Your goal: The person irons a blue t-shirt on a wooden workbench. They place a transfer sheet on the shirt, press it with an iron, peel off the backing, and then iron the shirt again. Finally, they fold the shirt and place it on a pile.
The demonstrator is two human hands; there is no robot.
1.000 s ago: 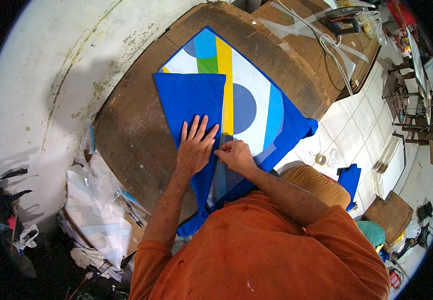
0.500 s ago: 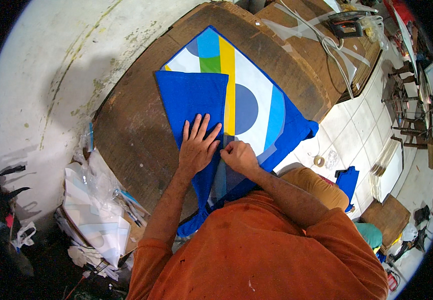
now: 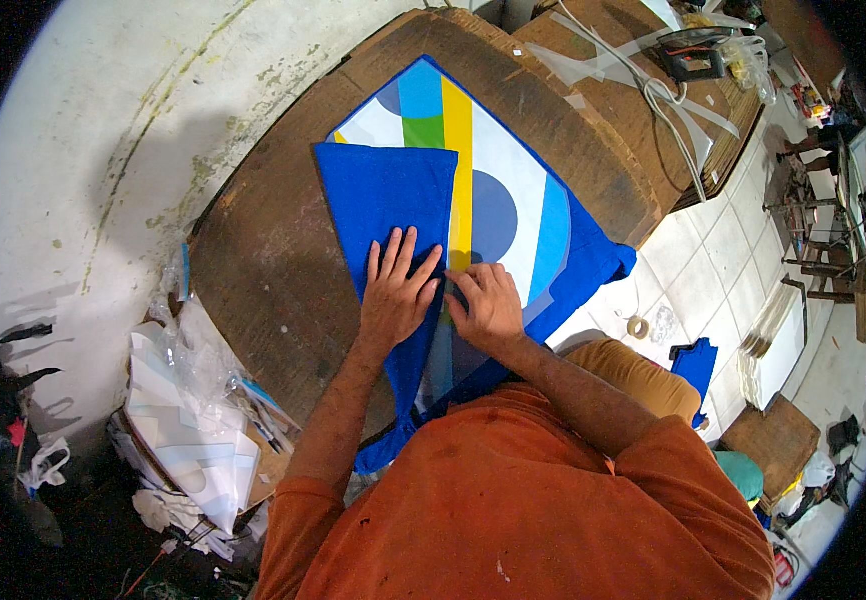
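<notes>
A blue cloth (image 3: 388, 190) is folded back over a printed panel (image 3: 523, 160) with white, yellow, green and blue shapes. More of the blue cloth lies along the panel's right side and bunches near my body. My left hand (image 3: 400, 300) rests flat on the folded cloth, fingers spread. Beside it, along the fold's right edge, my right hand (image 3: 488, 310) touches the panel with bent fingers, thumb and forefinger apart. Nothing shows between them. Below my hands, a greyish see-through strip of the panel (image 3: 440, 360) is visible. My right palm is hidden.
Under the cloth is a worn brown board (image 3: 273, 270). Another brown stack at the upper right bears an iron (image 3: 693, 58) and a white cord (image 3: 643, 75). A tape roll (image 3: 638, 327) lies on the tiled floor. White sheets (image 3: 193, 440) and clear plastic lie at the lower left.
My right hand has loosened from a closed pinch at the fold's edge, and its fingers have stretched up and apart. My left hand stays in place on the cloth.
</notes>
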